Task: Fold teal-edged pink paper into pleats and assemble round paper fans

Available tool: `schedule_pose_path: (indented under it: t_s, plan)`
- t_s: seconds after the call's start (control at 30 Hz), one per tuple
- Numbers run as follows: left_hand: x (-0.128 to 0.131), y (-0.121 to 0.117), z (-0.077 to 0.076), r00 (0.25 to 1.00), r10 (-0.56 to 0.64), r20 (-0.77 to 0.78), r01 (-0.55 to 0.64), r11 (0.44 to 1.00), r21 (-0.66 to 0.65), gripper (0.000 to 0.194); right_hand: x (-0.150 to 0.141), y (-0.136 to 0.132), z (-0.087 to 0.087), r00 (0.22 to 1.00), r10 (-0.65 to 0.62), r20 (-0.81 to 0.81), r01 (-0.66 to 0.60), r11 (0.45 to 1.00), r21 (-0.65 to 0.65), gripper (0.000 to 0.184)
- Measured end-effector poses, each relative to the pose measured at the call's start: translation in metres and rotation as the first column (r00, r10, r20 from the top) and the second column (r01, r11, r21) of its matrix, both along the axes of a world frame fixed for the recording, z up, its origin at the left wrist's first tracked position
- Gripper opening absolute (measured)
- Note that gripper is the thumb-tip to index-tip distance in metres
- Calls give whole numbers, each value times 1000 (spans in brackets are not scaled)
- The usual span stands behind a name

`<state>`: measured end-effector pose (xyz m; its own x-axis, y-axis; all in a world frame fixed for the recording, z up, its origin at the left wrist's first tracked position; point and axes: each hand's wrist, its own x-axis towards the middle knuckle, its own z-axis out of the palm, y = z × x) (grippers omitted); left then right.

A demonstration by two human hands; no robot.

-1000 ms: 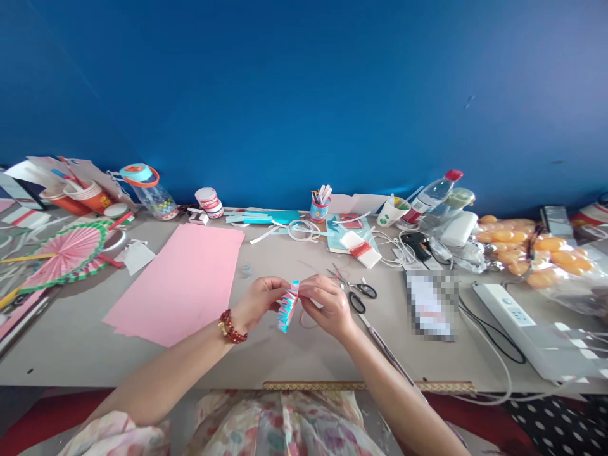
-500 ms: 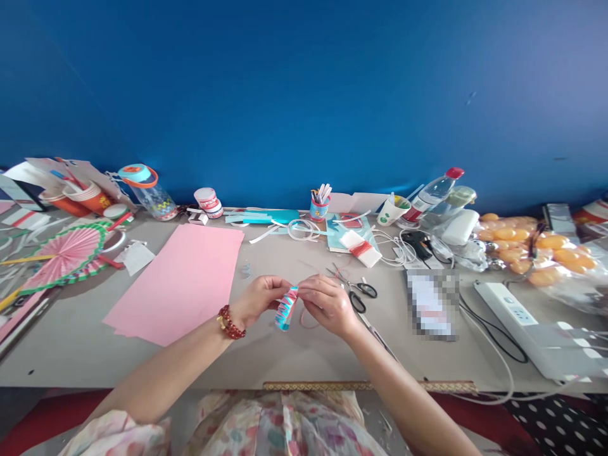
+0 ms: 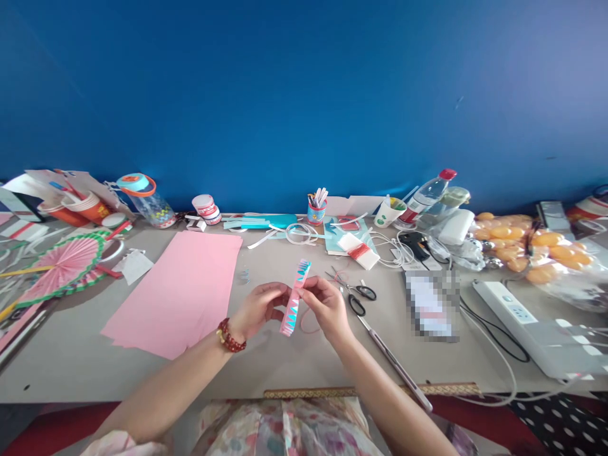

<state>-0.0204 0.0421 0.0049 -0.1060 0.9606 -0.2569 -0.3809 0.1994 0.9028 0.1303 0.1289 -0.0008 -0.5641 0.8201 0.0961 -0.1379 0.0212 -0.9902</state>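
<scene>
Between my two hands is a narrow folded paper strip (image 3: 293, 303), pink with blue zigzag edges, held tilted above the table. My left hand (image 3: 263, 310), with a red bead bracelet on the wrist, pinches the strip's left side near its middle. From the other side, my right hand (image 3: 327, 306) grips it with the thumb on the face of the strip. A loop of thin red thread (image 3: 311, 322) shows behind the strip. Just right of my right hand lie black-handled scissors (image 3: 357, 295), with a slim metallic utility knife (image 3: 394, 362) below them.
Pink paper sheets (image 3: 178, 291) lie on the left, beside a pink and green pleated paper fan (image 3: 66, 263). Along the wall stand a water bottle (image 3: 147, 201), a pen cup (image 3: 316, 209) and a plastic bottle (image 3: 427, 193). A power strip (image 3: 517, 316) sits at the right.
The strip has turned from its fanned pleats to a flat, narrow stack with its zigzag edge showing. My right hand has rolled so its thumb lies on the strip.
</scene>
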Motion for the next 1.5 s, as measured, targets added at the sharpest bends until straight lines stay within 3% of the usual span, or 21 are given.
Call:
schedule_pose_path:
  t_s: [0.07,0.1,0.17,0.27,0.37,0.53,0.8,0.97,1.13,1.27,1.5]
  plan:
    - [1,-3,-5,966,99,-240,-60,984,168,24,-2,-3,1,996,-44,-80,29,985,-171,14]
    - [0,-5,-7,913,164,-373,-56,957,283,20,-2,-4,3,992,-56,-115,29,974,-223,15]
    - [-1,-8,-10,758,301,-579,30,870,492,21,-2,-8,6,985,-60,-160,12,959,-283,16]
    - [-5,-11,-9,546,447,-708,214,743,634,31,-1,-14,11,983,-48,-178,-14,943,-332,16]
    - [-7,-10,-3,443,523,-728,325,663,674,32,0,-21,16,983,-34,-178,-31,936,-350,17]
    - [-11,-11,9,400,602,-691,393,568,723,24,5,-27,22,993,16,-116,-56,935,-351,21]
    - [-17,-20,15,209,690,-693,522,521,676,24,12,-28,32,981,163,-108,-193,890,-412,26]
    - [-17,-22,19,215,701,-680,543,492,680,23,16,-28,32,973,196,-117,-228,881,-414,24]
    - [-16,-22,16,227,680,-697,508,528,681,25,15,-30,24,979,142,-146,-190,899,-395,21]
    - [-14,-21,16,296,656,-695,458,541,706,25,12,-31,17,983,78,-168,-130,936,-328,23]
    - [-10,-21,21,426,558,-712,373,609,700,21,12,-30,17,978,109,-178,-150,960,-238,26]
